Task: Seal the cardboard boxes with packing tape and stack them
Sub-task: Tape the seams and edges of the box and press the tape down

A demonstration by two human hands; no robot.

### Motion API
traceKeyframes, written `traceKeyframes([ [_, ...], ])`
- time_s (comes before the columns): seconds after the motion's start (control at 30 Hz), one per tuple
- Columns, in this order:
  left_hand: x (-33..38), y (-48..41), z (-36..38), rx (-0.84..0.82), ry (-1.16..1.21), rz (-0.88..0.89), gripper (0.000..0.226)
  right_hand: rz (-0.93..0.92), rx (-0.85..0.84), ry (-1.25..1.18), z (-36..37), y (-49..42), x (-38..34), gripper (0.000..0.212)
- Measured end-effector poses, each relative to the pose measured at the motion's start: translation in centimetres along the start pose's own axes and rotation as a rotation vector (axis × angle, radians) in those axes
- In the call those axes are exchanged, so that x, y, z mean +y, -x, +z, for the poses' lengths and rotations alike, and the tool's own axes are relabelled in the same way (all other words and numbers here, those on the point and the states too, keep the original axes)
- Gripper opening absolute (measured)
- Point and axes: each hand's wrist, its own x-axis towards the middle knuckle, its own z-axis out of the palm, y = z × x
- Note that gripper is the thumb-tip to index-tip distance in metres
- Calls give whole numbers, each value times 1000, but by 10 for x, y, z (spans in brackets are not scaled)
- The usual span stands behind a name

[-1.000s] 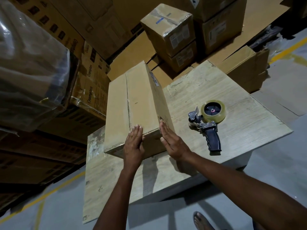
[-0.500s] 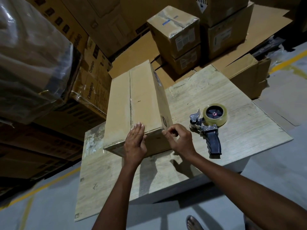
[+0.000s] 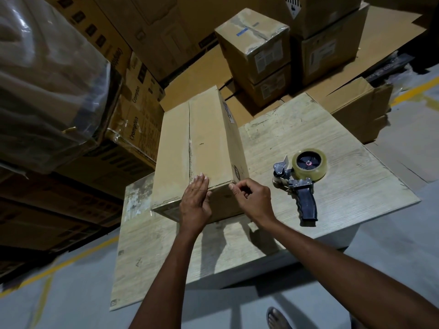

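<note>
A long closed cardboard box [image 3: 204, 138] lies on the left part of a pale wooden table [image 3: 332, 143], with clear tape along its top seam. My left hand [image 3: 196, 200] lies flat with straight fingers against the box's near end, fingertips over the top edge at the seam. My right hand [image 3: 251, 200] has curled fingers, and its thumb and forefinger pinch the box's near right corner. A tape dispenser [image 3: 306, 179] with a clear tape roll and a black handle lies on the table to the right of the box, apart from both hands.
Two taped boxes [image 3: 256, 48] are stacked behind the table, with larger boxes to their right. An open carton [image 3: 356, 108] stands at the table's far right corner. Plastic-wrapped goods [image 3: 47, 79] and printed cartons [image 3: 135, 115] crowd the left. My sandalled foot [image 3: 278, 319] is below on the grey floor.
My right hand went from lying flat against the box's right side to curling its fingers and pinching the near right corner. The left hand has stayed flat on the near end.
</note>
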Motion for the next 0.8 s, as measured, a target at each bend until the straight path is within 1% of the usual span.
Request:
traceKeyframes([
  [0.1,1,0,-3,-21,-1,7,55,-33,25,8,3,3,1,11],
  [0.2,-4,-2,-6,-55,16,39,56,-117,26,82,4,4,5,5],
  [0.37,-13,-6,-8,-74,40,84,71,-247,87,256,10,3,11,7],
  [0.43,-11,-4,-6,-53,24,92,74,-305,143,332,15,5,13,8],
  [0.5,-9,-2,-6,-40,15,95,75,-358,174,370,20,9,16,4],
  [0.63,-10,-4,-10,-82,28,103,71,-344,175,361,26,10,23,11],
  [0.73,-10,-5,-15,-113,40,115,68,-351,197,307,30,12,22,8],
  [0.8,-10,-6,-17,-131,45,119,69,-336,239,259,32,14,18,9],
])
